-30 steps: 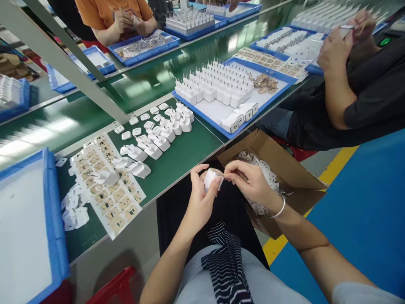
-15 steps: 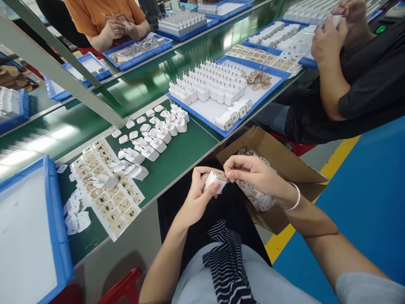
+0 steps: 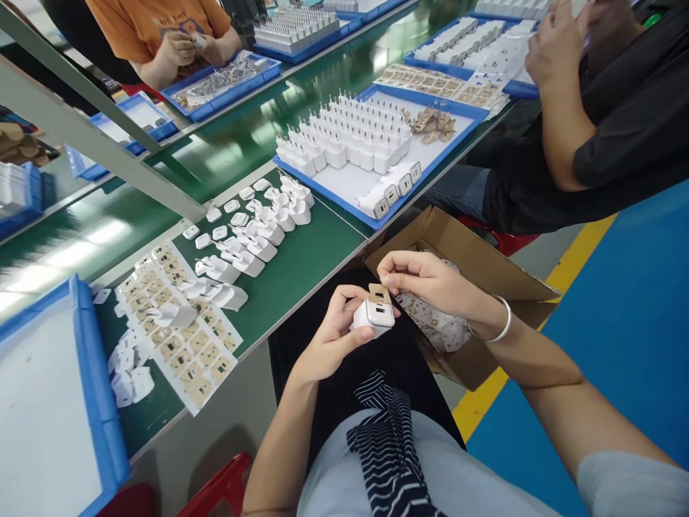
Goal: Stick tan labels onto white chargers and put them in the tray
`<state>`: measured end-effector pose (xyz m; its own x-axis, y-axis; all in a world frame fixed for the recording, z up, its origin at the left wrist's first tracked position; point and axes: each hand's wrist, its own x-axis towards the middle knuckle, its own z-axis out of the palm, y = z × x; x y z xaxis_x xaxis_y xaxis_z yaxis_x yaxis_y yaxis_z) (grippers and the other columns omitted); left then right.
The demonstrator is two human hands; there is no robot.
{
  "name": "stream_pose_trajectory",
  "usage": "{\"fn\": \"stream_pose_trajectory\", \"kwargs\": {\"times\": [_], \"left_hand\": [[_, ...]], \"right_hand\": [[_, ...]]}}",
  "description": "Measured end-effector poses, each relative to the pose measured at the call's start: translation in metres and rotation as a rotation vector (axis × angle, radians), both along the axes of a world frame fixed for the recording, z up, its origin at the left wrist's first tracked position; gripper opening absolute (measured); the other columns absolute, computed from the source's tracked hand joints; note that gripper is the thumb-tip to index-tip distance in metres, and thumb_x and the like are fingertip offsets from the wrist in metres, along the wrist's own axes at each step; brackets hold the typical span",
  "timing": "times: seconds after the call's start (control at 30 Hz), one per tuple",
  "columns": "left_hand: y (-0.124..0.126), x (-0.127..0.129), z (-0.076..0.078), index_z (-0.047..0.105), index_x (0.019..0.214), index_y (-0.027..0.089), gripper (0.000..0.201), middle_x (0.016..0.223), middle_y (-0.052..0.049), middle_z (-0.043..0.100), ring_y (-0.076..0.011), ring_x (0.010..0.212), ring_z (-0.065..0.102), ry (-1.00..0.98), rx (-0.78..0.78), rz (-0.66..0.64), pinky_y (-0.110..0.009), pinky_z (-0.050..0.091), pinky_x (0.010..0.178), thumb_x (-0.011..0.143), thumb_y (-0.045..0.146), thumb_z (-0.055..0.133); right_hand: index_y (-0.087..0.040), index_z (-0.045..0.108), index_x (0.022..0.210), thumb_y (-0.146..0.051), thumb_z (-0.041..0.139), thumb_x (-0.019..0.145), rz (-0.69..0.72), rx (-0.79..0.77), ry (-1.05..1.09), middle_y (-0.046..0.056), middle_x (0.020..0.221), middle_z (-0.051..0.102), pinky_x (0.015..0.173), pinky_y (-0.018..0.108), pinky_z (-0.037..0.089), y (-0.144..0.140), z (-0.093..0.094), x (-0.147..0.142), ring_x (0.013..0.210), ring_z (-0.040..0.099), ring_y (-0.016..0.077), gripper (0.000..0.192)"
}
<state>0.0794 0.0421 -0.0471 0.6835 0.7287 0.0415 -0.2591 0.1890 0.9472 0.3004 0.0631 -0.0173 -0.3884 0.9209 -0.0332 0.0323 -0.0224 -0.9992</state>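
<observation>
Fingers of the left hand (image 3: 331,334) clasp a small white plastic charger (image 3: 372,316); the right hand (image 3: 428,283) pinches its tan sticker (image 3: 379,294).

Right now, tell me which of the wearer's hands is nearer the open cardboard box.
Right. The right hand sits just in front of the cardboard box, pinching a tan sticker. The left hand holds the white charger over the lap, farther from the box.

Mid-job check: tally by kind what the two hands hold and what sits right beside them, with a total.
White plastic wall charger, in the left hand grip: 1
Tan sticker tab, pinched by the right hand: 1
Silver metal bangle on the right wrist: 1
Open brown cardboard box: 1
Total: 4
</observation>
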Motion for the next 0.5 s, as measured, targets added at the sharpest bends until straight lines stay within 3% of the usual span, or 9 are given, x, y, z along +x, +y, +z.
{"fn": "stream_pose_trajectory", "kwargs": {"times": [0.1, 0.2, 0.3, 0.37, 0.43, 0.5], "left_hand": [[0.001, 0.004, -0.005, 0.043, 0.119, 0.025, 0.031, 0.121, -0.010, 0.070, -0.0229, 0.114, 0.066, -0.004, -0.007, 0.002, -0.035, 0.047, 0.091, 0.097, 0.031, 0.064], [0.000, 0.009, -0.014, 0.045, 0.118, 0.024, 0.032, 0.123, -0.010, 0.070, -0.0215, 0.112, 0.067, -0.004, -0.042, -0.021, -0.034, 0.047, 0.092, 0.095, 0.029, 0.067], [0.000, 0.015, -0.021, 0.048, 0.120, 0.025, 0.037, 0.124, -0.010, 0.071, -0.0202, 0.110, 0.067, -0.047, -0.078, -0.104, -0.033, 0.048, 0.093, 0.091, 0.026, 0.071], [0.006, 0.020, -0.021, 0.051, 0.125, 0.025, 0.045, 0.125, -0.011, 0.071, -0.0208, 0.112, 0.067, -0.048, -0.071, -0.129, -0.032, 0.049, 0.094, 0.088, 0.024, 0.076], [0.018, 0.027, -0.013, 0.056, 0.126, 0.024, 0.048, 0.127, -0.012, 0.071, -0.0230, 0.116, 0.067, -0.035, 0.001, -0.107, -0.033, 0.049, 0.097, 0.084, 0.023, 0.079], [0.039, 0.035, 0.004, 0.062, 0.123, 0.022, 0.044, 0.130, -0.013, 0.070, -0.0263, 0.122, 0.064, -0.010, 0.147, -0.058, -0.037, 0.049, 0.101, 0.083, 0.024, 0.080]], "right_hand": [[-0.017, 0.058, 0.078, -0.031, 0.067, 0.086, 0.022, -0.122, 0.131, -0.003, 0.067, 0.053, 0.054, 0.024, 0.034, 0.002, -0.017, 0.001, 0.058, 0.045, 0.0088, 0.018], [-0.018, 0.059, 0.078, -0.040, 0.072, 0.081, -0.041, -0.243, 0.234, -0.003, 0.066, 0.055, 0.053, 0.024, 0.035, 0.003, -0.054, 0.002, 0.056, 0.047, 0.0091, 0.027], [-0.018, 0.060, 0.079, -0.044, 0.075, 0.077, -0.391, -0.320, 0.111, -0.002, 0.067, 0.056, 0.056, 0.024, 0.041, 0.010, -0.112, 0.010, 0.058, 0.049, 0.0097, 0.030], [-0.017, 0.058, 0.079, -0.041, 0.071, 0.083, -0.578, -0.346, 0.010, -0.003, 0.068, 0.055, 0.058, 0.024, 0.043, 0.014, -0.155, 0.020, 0.059, 0.048, 0.0093, 0.027], [-0.015, 0.060, 0.084, -0.039, 0.065, 0.093, -0.704, -0.383, -0.102, -0.001, 0.073, 0.057, 0.061, 0.025, 0.048, 0.011, -0.195, 0.032, 0.062, 0.052, 0.0099, 0.025], [-0.013, 0.064, 0.101, -0.038, 0.063, 0.098, -0.783, -0.425, -0.231, 0.002, 0.091, 0.065, 0.070, 0.029, 0.055, -0.001, -0.229, 0.043, 0.075, 0.061, 0.0125, 0.025]]}}
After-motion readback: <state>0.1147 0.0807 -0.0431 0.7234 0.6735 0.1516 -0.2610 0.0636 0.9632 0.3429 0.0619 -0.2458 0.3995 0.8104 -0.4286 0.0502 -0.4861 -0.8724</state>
